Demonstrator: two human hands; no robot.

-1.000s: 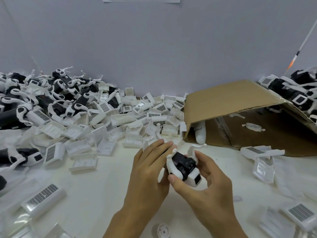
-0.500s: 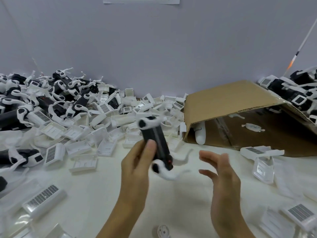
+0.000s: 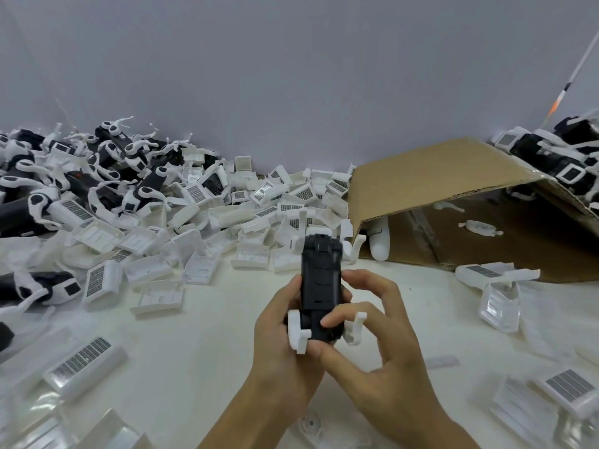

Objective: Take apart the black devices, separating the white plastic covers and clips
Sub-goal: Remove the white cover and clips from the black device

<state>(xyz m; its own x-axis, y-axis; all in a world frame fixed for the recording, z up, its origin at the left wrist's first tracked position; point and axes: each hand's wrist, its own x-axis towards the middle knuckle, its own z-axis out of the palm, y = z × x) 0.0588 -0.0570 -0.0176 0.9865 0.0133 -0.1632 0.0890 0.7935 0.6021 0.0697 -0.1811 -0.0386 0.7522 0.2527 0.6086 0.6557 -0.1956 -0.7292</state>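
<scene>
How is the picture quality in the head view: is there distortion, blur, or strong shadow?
Head view: wide-angle distortion bends the table's far edge and the wall line; lighting is soft and even, with only faint shadows under the hands; the black device held by the left hand and right hand is fairly sharp; the corners, such as the clear covers at bottom left, look smeared.

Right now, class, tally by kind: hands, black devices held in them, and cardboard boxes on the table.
Hands: 2, the left hand and the right hand
Held black device: 1
Cardboard box: 1
Total: 4
</scene>
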